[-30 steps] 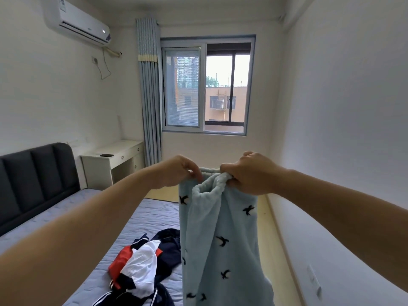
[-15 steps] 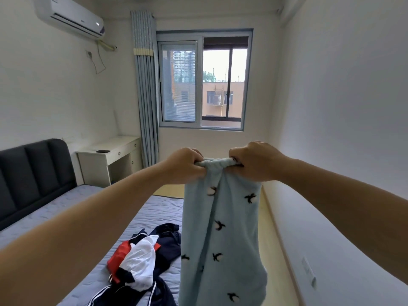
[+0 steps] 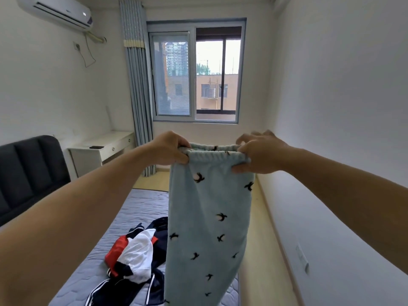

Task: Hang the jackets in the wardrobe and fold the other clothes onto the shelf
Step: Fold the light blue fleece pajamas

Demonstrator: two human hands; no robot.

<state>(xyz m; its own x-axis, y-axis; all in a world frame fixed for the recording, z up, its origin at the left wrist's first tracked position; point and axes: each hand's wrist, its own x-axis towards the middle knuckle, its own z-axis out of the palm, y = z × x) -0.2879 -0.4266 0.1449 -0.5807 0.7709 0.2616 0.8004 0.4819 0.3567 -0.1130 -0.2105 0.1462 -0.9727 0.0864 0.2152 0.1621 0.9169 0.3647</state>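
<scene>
Fingers (image 3: pixel 181 144) of the left hand (image 3: pixel 169 149) are curled over and clamped on the left end of the elastic waistband (image 3: pixel 214 153). Fingers (image 3: pixel 246 149) of the right hand (image 3: pixel 260 153) pinch the right end against the thumb, and whether its uppermost fingers touch the fabric cannot be told. Both forearms are extended forward at about chest height, hands apart, waistband stretched between them.

The light blue fleece trousers (image 3: pixel 209 228), printed with small dark birds, hang straight down from the waistband, clear of the bed (image 3: pixel 136 204). Their lower end runs out of view at the bottom edge.

On the grey quilted mattress, just left of the hanging trousers, lies a crumpled navy, red and white track jacket (image 3: pixel 136 250) with white stripes.

A dark padded headboard (image 3: pixel 28 168) stands at the left. Beyond it a white bench (image 3: pixel 108 143) sits against the left wall, with a small dark flat object (image 3: pixel 96 147) on top. Pale wooden floor (image 3: pixel 260 239) runs along the right wall, which carries a socket plate (image 3: pixel 302 258).

At the far end, a grey-blue curtain (image 3: pixel 138 85) hangs left of the sliding window (image 3: pixel 196 74). An air conditioner (image 3: pixel 55 11) is mounted high on the left wall.
</scene>
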